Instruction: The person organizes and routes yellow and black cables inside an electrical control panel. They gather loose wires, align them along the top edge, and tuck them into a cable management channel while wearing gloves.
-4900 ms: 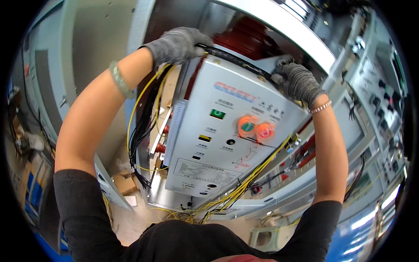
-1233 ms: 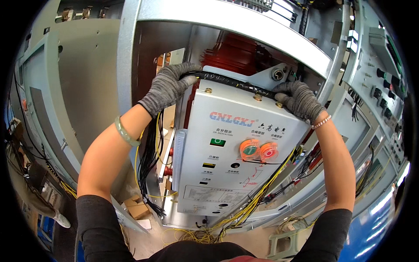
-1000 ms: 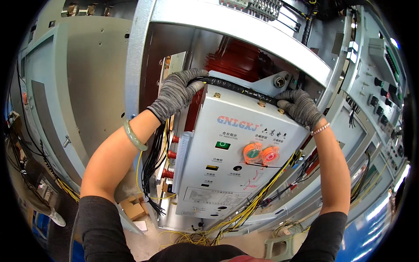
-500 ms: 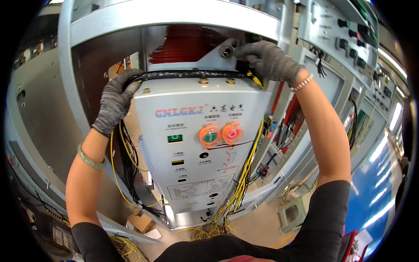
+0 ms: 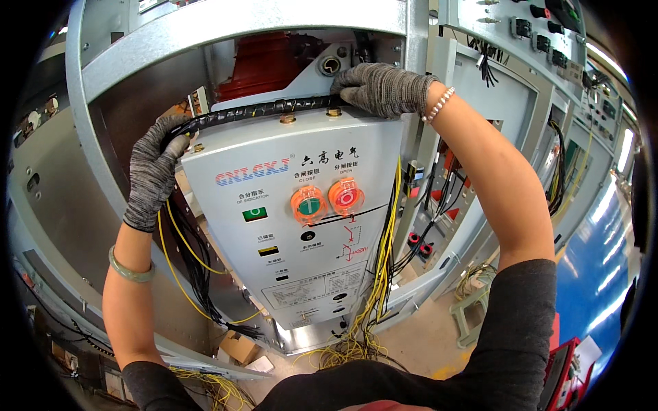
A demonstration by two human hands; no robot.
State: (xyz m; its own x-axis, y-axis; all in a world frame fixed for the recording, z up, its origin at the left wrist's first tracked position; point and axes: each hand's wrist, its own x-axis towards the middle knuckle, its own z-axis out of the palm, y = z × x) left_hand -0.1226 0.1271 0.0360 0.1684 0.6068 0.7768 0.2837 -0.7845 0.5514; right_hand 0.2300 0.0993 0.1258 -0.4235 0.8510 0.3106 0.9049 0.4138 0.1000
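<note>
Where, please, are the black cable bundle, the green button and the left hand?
Black cable bundle (image 5: 267, 108): head view, its wrapped middle.
Green button (image 5: 309, 207): head view, centre of its face.
Left hand (image 5: 155, 164): head view, back of glove.

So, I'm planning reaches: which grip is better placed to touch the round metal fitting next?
Likely the right grip: it is beside the fitting. The left grip holds the black wire bundle at the upper left corner of the grey panel, farther away.

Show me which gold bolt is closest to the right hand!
The rightmost bolt atop the circuit breaker, beside the right hand; the middle bolt and leftmost bolt sit farther away.
</note>
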